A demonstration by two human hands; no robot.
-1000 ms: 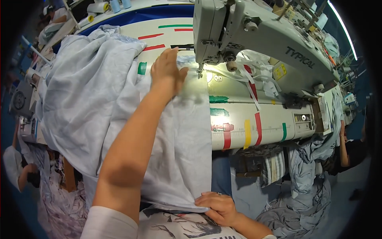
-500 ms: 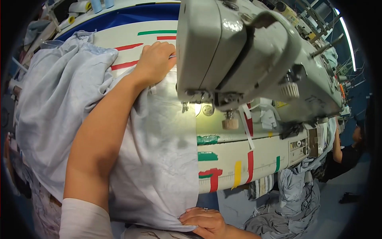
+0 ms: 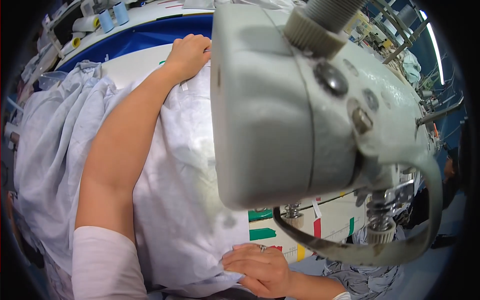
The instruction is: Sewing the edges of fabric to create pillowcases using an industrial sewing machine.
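Observation:
A pale grey-blue piece of fabric [image 3: 185,200] lies spread over the left of the sewing bed, its right edge running beside and partly behind the sewing machine head [image 3: 265,125]. My left hand [image 3: 189,57] is closed at the fabric's far end, left of the machine head. A small bluish bit shows at its fingers, too small to name. At the near right corner my right hand [image 3: 260,270], with a ring on one finger, pinches the fabric's edge. The machine head hides the needle area.
More bunched fabric [image 3: 55,150] hangs at the left. Green tape [image 3: 262,234] and yellow tape [image 3: 300,252] mark the bed. Blue thread cones [image 3: 120,13] stand at the far left. A curved metal lever [image 3: 380,257] juts out at right. Another person [image 3: 425,205] is partly visible there.
The viewpoint has shifted, so the machine head looms larger and covers the needle area. My left hand has moved farther away along the fabric. My right hand still grips the near corner.

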